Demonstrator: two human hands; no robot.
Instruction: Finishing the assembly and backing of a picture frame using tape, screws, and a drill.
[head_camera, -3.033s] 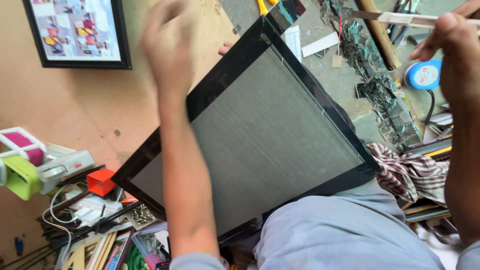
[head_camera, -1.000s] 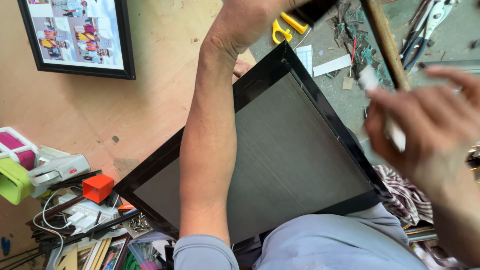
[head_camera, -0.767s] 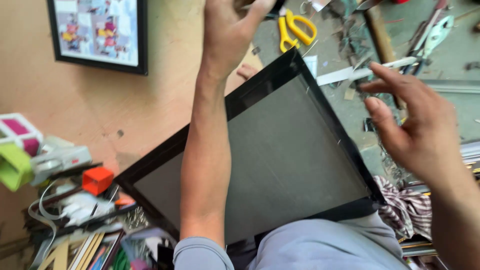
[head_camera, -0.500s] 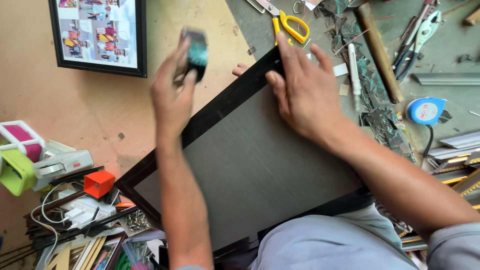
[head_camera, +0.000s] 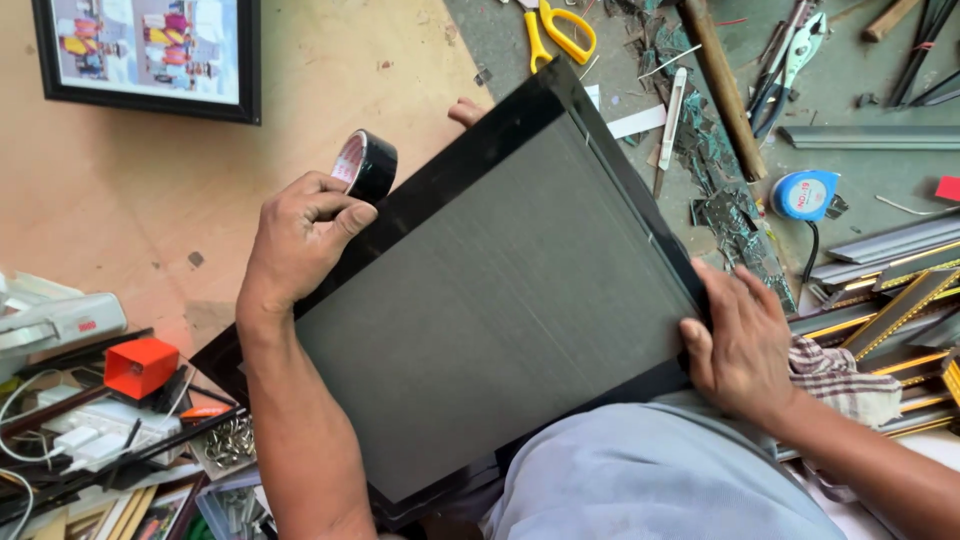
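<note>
A black picture frame (head_camera: 470, 170) lies face down, its grey backing board (head_camera: 500, 300) up, tilted across my lap. My left hand (head_camera: 300, 235) grips a roll of black tape (head_camera: 366, 165) at the frame's left edge, where a strip of black tape runs along the rim. My right hand (head_camera: 740, 345) rests flat on the frame's lower right corner, fingers pressing the board and rim. Toes (head_camera: 465, 110) peek out behind the frame's upper edge.
A framed photo collage (head_camera: 150, 55) lies at top left. Yellow scissors (head_camera: 560, 30), a craft knife (head_camera: 670, 110), a wooden stick (head_camera: 720, 85), pliers (head_camera: 795, 55), a blue tape measure (head_camera: 805, 193) and frame mouldings (head_camera: 890, 290) lie to the right. A red box (head_camera: 140, 365) and cables lie at the left.
My right hand slid from the frame's upper edge down to its lower right corner. My left hand brought the tape roll down against the frame's left edge.
</note>
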